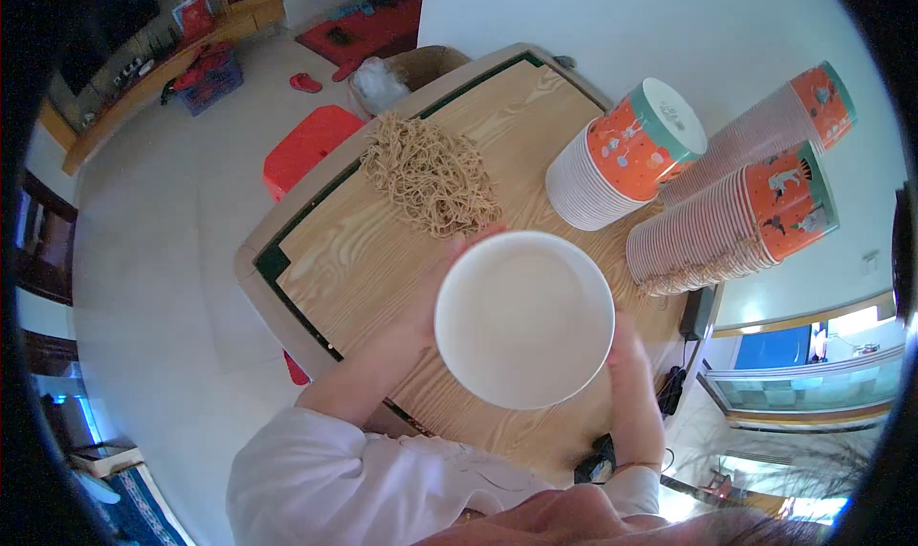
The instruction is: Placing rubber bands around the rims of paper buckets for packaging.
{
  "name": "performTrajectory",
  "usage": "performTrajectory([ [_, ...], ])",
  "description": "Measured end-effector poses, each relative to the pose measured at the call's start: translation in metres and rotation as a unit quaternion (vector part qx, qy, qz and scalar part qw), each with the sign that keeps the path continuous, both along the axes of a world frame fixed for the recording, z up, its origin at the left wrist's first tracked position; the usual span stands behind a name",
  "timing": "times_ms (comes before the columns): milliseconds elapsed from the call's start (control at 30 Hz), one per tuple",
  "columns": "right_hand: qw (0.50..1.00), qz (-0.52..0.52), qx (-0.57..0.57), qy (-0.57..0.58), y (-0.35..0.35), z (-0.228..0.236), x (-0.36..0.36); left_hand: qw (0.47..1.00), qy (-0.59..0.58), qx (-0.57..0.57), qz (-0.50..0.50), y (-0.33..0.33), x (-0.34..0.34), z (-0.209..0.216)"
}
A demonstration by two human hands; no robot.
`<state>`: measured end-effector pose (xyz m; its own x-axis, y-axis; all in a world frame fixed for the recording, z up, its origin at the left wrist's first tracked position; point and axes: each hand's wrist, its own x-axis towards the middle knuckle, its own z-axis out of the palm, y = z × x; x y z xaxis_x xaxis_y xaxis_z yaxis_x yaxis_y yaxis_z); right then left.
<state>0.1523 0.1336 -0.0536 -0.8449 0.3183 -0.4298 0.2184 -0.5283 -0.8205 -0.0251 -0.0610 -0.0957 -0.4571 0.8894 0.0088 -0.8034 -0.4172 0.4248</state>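
Observation:
A white round paper tub [524, 321] is held up over the table, its wide mouth turned toward me and its plain white inside showing. My left hand [443, 276] is closed around its left side, with the fingertips mostly hidden behind the rim. On the opposite side, my right hand [622, 343] grips the wall, its fingers also largely out of sight. Beyond the tub lies a tangled heap of tan cord-like strands [432, 175]. To the right stand nested stacks of orange and green printed tubs, bottoms up: a shorter stack [612, 159] and a taller stack [727, 221].
Another tall stack [765, 140] stands behind, against the wall. More tan strands [712, 273] lie along the near taller stack. A red stool [311, 146] and a cardboard box [426, 65] with a white plastic bag are beyond the wooden table [349, 278]. A small black object [595, 462] is near my right forearm.

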Motion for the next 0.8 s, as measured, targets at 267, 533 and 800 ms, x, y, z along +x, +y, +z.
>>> performTrajectory([
  [267, 0.974, -0.178, -0.097, -0.096, -0.024, -0.050, -0.018, 0.949, 0.087, -0.265, 0.149, 0.025, 0.006, -0.012],
  [533, 0.926, -0.266, 0.257, 0.072, 0.023, -0.031, -0.023, 0.416, 0.615, -0.482, 0.467, 0.053, -0.073, -0.014],
  [800, 0.739, -0.078, 0.669, 0.021, -0.002, 0.051, -0.030, 0.777, 0.308, -0.165, 0.524, 0.024, -0.053, 0.092],
])
